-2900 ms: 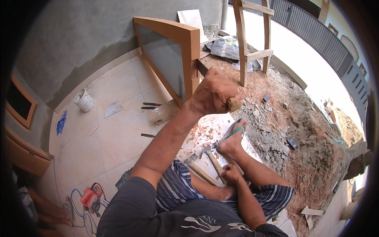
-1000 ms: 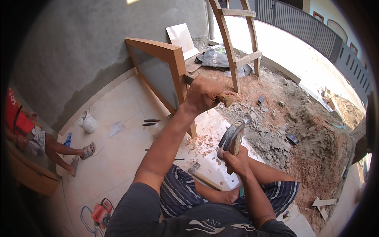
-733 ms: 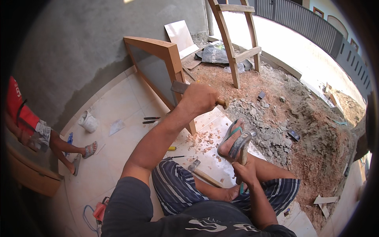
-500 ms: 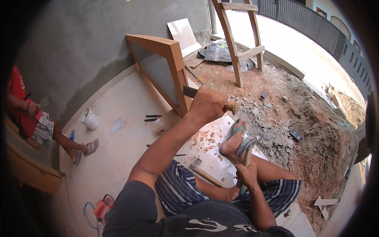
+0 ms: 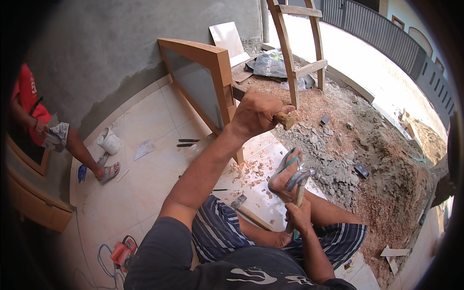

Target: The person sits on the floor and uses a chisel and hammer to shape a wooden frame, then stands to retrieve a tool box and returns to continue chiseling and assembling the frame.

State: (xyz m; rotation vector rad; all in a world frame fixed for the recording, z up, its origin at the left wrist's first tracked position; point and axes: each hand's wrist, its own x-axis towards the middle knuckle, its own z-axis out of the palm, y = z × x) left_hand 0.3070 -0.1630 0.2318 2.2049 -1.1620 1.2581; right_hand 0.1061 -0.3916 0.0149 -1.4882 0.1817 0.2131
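My left hand (image 5: 258,112) is closed round a chisel, its wooden handle end (image 5: 286,121) sticking out to the right. The chisel's dark blade (image 5: 238,91) points left, its tip at the edge of an upright wooden frame (image 5: 223,65) with a greyish panel; a dark notch (image 5: 228,95) shows there, but I cannot tell whether they touch. Lower down, my right hand (image 5: 298,216) grips a hammer by its wooden handle, and the metal hammer head (image 5: 298,179) is raised in front of my sandalled foot (image 5: 286,175). A second hammer (image 5: 251,212) lies on the tiles by my leg.
Wood chips (image 5: 249,174) litter the tiles below the frame. Dark slim tools (image 5: 187,142), a white bucket (image 5: 110,141) and a red power tool (image 5: 123,251) are to the left. A person in red (image 5: 36,106) is at far left. Rubble (image 5: 328,159) and a wooden ladder (image 5: 285,48) are to the right.
My left hand has risen slightly with the chisel, bringing its blade up to the notch. The right hand and hammer have barely moved. The person at left has shifted.
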